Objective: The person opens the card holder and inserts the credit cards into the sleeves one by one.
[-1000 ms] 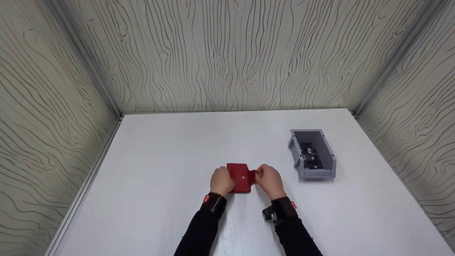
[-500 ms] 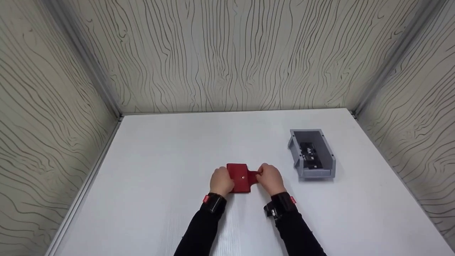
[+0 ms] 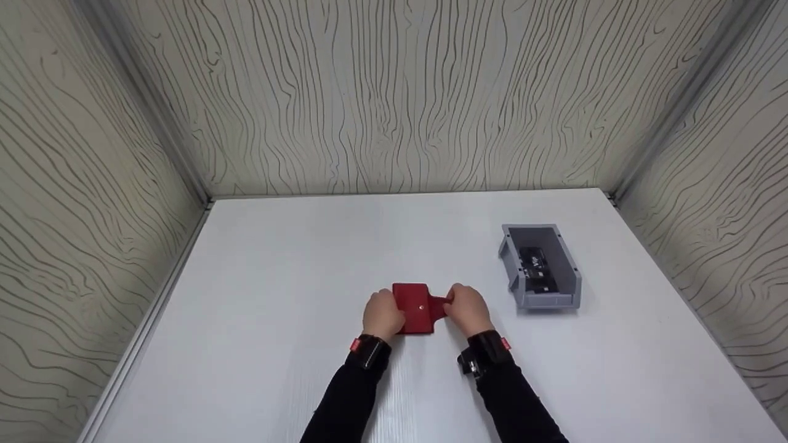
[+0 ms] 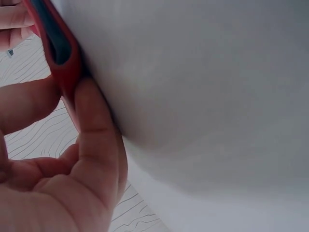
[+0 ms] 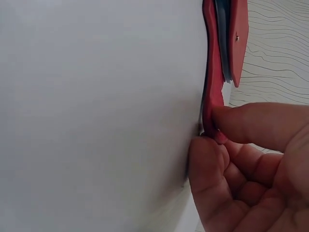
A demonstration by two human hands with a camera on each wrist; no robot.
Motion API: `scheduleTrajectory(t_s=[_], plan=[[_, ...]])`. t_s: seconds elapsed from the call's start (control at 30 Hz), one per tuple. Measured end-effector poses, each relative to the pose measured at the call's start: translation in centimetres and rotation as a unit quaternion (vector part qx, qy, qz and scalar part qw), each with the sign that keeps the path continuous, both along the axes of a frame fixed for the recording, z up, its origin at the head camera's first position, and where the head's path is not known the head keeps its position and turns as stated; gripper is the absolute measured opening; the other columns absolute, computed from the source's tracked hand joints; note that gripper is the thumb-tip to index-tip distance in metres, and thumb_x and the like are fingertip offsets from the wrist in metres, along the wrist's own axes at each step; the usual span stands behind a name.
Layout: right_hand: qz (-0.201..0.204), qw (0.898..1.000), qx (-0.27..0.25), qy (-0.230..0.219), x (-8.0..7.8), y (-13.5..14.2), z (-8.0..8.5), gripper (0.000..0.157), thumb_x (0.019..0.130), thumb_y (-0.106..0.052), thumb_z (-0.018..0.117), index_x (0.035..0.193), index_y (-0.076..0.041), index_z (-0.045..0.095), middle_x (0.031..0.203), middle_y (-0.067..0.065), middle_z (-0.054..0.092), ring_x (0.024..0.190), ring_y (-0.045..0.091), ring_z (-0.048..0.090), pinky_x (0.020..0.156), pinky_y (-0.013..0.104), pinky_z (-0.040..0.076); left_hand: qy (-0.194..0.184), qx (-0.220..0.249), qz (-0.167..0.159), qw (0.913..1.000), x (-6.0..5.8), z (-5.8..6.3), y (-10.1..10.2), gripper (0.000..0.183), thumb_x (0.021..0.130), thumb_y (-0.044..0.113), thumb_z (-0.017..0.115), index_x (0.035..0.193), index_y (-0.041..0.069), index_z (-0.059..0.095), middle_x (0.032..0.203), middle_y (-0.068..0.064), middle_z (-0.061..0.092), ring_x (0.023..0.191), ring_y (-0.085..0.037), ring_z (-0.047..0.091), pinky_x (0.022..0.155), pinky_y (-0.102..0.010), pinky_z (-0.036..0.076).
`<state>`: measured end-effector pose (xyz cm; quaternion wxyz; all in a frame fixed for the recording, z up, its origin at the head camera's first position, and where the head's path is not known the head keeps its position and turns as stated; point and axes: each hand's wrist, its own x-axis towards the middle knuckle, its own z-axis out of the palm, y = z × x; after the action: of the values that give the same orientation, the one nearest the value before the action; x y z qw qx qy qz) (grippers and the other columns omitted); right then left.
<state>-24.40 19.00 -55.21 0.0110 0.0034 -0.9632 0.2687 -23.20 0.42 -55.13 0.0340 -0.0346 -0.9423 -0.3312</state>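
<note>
A small red card wallet [image 3: 414, 309] lies on the white table in the middle of the head view, a snap stud showing on its front. Its closing strap [image 3: 438, 306] sticks out to the right, unfastened. My left hand [image 3: 383, 315] grips the wallet's left edge; the left wrist view shows thumb and fingers on either side of the folded spine [image 4: 66, 72], with dark inner layers visible in the fold. My right hand [image 3: 468, 311] pinches the strap's free end between thumb and fingertips. In the right wrist view the strap end [image 5: 215, 113] bends near the table surface, below the wallet's flap [image 5: 238, 43].
A grey plastic bin [image 3: 548, 299] stands to the right of my right hand, with several black cards [image 3: 537, 269] inside. Wood-grain patterned walls [image 3: 394, 98] enclose the white table [image 3: 277, 258] at the back and both sides.
My right hand has shifted its fingers on the strap and now holds it straighter out to the right; the stud end is covered. The left hand and wallet stay in place.
</note>
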Motion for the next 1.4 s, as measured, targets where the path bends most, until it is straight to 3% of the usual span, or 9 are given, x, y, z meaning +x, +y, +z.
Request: scheduleTrajectory(t_s=[0.27, 0.73, 1.0, 1.23, 1.4], plan=[[0.005, 1.000, 0.000, 0.012, 0.1, 0.0, -0.2, 0.013, 0.080, -0.003, 0.072, 0.078, -0.004, 0.059, 0.073, 0.009, 0.060, 0.073, 0.027, 0.058, 0.069, 0.042, 0.047, -0.006, 0.005, -0.001, 1.0000, 0.1, 0.2, -0.3, 0.011, 0.074, -0.001, 0.066, 0.083, -0.005, 0.061, 0.076, -0.015, 0.060, 0.074, -0.031, 0.060, 0.069, -0.045, 0.050], [0.002, 1.000, 0.000, 0.004, 0.1, 0.0, -0.1, 0.012, 0.082, -0.003, 0.072, 0.080, -0.003, 0.060, 0.075, 0.010, 0.061, 0.075, 0.029, 0.060, 0.072, 0.044, 0.048, 0.011, 0.000, 0.023, 0.9997, 0.2, 2.1, 0.5, 0.019, 0.080, 0.005, 0.071, 0.091, -0.008, 0.063, 0.085, -0.019, 0.061, 0.080, -0.033, 0.063, 0.074, -0.046, 0.052], [0.003, 1.000, -0.001, 0.010, 0.1, 0.0, -0.3, 0.012, 0.082, -0.003, 0.072, 0.080, -0.003, 0.060, 0.076, 0.009, 0.061, 0.076, 0.029, 0.060, 0.071, 0.044, 0.048, 0.066, -0.045, -0.008, 0.9968, 0.9, 2.4, 1.8, 0.023, 0.081, 0.010, 0.076, 0.093, -0.006, 0.067, 0.086, -0.016, 0.061, 0.082, -0.031, 0.063, 0.072, -0.043, 0.053], [0.001, 1.000, -0.001, 0.009, 0.1, -0.1, -0.3, 0.013, 0.081, -0.004, 0.073, 0.079, -0.003, 0.060, 0.075, 0.009, 0.061, 0.074, 0.028, 0.059, 0.071, 0.043, 0.048, 0.114, -0.095, -0.039, 0.9881, 1.9, 2.1, 2.5, 0.021, 0.079, 0.014, 0.078, 0.086, 0.000, 0.066, 0.087, -0.015, 0.060, 0.080, -0.030, 0.061, 0.069, -0.043, 0.053], [-0.001, 1.000, -0.004, 0.011, 0.1, 0.0, -0.2, 0.013, 0.082, -0.003, 0.072, 0.079, -0.002, 0.060, 0.074, 0.010, 0.060, 0.073, 0.028, 0.058, 0.071, 0.044, 0.048, 0.141, -0.106, -0.055, 0.9828, 2.4, 1.8, 2.9, 0.023, 0.078, 0.017, 0.079, 0.084, 0.000, 0.065, 0.085, -0.013, 0.059, 0.079, -0.029, 0.060, 0.069, -0.042, 0.052]])
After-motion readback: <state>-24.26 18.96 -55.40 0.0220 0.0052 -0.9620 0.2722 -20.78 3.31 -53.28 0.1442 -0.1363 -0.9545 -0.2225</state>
